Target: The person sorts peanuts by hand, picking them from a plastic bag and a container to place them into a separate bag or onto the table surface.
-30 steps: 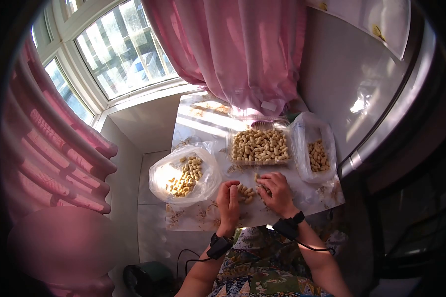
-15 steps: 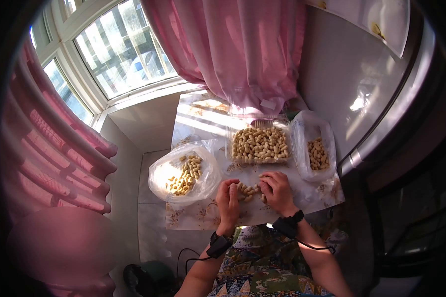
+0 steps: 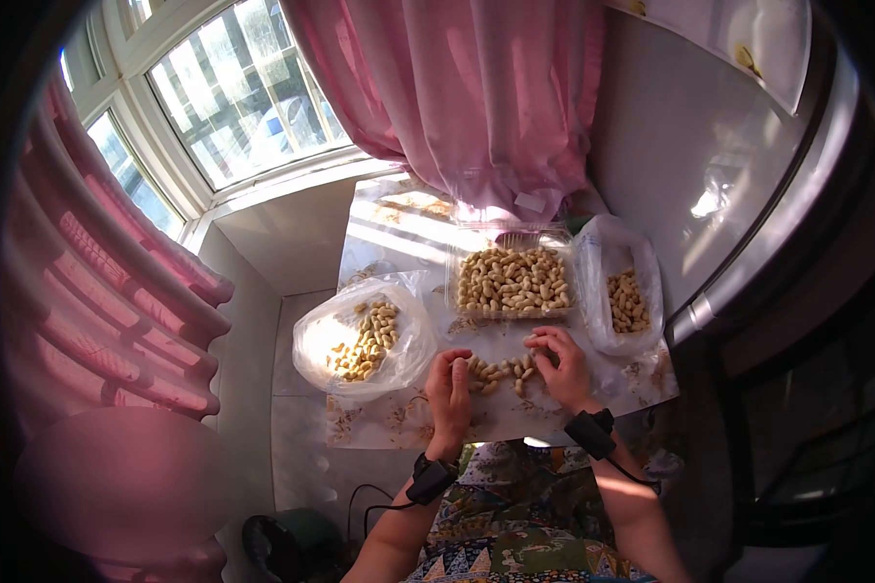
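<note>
Sitting on the near part of the table [image 3: 506, 423]: loose peanuts [image 3: 486, 375], unshelled, in the gap between the two hands. Main clump is against the left side, a few more spread toward the right hand [image 3: 560, 367]. Forearms come in from either side, so the hands likely flank the nuts to keep them within fingertip reach and corralled.

Left hand [image 3: 448, 387]: upright on its edge, fingers curled in toward the thumb, right beside the clump. Can't tell if anything is pinched in it. Right hand: fingers bent forward, thumb a little apart, just past the nuts. Something pale at the fingertips could be a peanut; too small to confirm a pinch.

Outward: clear tray [image 3: 454, 291] full of peanuts straight ahead, probably central so either hand can get to it. Plastic bag [image 3: 413, 340] on the left, mouth spread wide, nuts inside visible, presumably for easy access. Narrower white bag [image 3: 593, 316] right of the tray, also part filled, standing close beside it.

Behind: pink curtain [image 3: 457, 87], then sunlit window [image 3: 248, 107] at left.
</note>
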A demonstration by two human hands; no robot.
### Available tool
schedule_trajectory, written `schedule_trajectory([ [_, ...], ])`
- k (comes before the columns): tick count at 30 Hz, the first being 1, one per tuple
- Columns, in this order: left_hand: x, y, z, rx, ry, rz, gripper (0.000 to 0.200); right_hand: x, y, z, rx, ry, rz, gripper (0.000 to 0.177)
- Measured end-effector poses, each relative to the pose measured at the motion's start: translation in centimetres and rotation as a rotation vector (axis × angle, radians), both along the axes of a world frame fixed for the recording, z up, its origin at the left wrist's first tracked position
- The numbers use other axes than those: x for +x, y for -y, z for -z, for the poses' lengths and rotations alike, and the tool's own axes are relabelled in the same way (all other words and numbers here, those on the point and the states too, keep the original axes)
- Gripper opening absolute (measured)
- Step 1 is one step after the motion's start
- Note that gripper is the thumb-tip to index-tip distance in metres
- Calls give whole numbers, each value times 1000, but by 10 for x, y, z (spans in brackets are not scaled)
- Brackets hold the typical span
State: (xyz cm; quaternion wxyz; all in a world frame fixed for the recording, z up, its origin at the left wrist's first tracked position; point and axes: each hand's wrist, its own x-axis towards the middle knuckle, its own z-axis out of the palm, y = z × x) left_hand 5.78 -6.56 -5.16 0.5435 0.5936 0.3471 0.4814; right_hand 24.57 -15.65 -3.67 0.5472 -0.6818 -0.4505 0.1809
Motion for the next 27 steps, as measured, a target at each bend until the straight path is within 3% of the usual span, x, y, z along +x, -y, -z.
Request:
schedule_trajectory([
  [2, 1, 2, -3, 4, 15, 3, 20, 3, 5, -1, 78, 102, -30, 28],
  [9, 0, 3, -6, -29, 61, 32, 19, -1, 7, 2, 142, 73, 42, 31],
  [11, 0, 2, -4, -14, 50, 25, 19, 0, 8, 1, 132, 215, 62, 29],
  [15, 0, 2, -3, -8, 37, 24, 19, -1, 8, 1, 111, 207, 80, 26],
  [20, 0, 3, -6, -22, 46, 29, 19, -4, 6, 7, 86, 385, 216, 22],
  [27, 0, 2, -4, -7, 15, 6, 19, -5, 4, 12, 19, 482, 205, 21],
])
